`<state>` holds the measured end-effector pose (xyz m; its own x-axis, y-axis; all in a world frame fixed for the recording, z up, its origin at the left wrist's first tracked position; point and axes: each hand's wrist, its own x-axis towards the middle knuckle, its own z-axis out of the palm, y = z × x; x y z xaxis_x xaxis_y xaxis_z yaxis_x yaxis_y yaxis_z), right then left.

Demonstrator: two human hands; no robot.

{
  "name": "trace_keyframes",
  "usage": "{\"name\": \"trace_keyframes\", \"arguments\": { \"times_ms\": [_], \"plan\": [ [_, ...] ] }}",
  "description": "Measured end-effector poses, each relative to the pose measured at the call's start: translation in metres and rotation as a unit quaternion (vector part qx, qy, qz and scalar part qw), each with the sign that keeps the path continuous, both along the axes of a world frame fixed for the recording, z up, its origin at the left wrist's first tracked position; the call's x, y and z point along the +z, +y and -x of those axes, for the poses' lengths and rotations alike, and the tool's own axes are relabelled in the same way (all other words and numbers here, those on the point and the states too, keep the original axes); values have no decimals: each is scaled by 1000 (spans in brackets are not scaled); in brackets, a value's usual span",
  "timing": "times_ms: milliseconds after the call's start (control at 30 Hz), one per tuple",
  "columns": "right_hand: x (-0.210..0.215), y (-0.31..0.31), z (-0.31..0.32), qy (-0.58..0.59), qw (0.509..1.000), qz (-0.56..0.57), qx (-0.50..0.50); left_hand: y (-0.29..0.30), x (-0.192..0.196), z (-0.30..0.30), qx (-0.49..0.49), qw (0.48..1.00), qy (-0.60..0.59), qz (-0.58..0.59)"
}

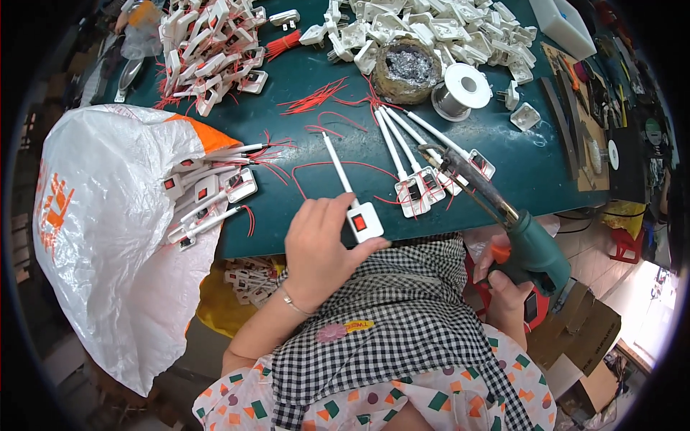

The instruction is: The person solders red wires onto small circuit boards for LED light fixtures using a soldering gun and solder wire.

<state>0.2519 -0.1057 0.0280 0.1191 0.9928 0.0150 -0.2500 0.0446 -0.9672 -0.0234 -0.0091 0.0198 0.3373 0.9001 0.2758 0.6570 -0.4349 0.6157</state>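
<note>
My left hand (320, 237) reaches over the table's front edge, thumb and fingers closed around a white switch housing (365, 222). This housing carries a red rocker switch, and a thin white tube with red wires at its far end runs away from it. At the right, my right hand (504, 291) grips a green soldering gun (535, 251) with an orange trigger. Its long metal barrel points to the far left, over a row of similar switch housings (411, 196). These show their open backs, with black switches and red wires inside. The barrel partly covers them.
A white sack (115, 215) with more tubed switches spilling out lies at left. Farther back are piles of switch pieces (208, 50) and white shells (431, 18), loose red wires (314, 97), a crusted solder pot (407, 70) and a solder spool (461, 92). Tools (582, 79) lie far right.
</note>
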Motion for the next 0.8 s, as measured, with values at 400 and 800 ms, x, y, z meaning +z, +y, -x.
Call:
{"name": "trace_keyframes", "arguments": {
  "times_ms": [400,800],
  "plan": [
    [4,-1,0,5,1000,-22,-12,-7,11,-6,-103,980,-135,107],
    [5,-2,0,-2,1000,-11,-15,31,0,13,-125,990,-22,-69]
  ]
}}
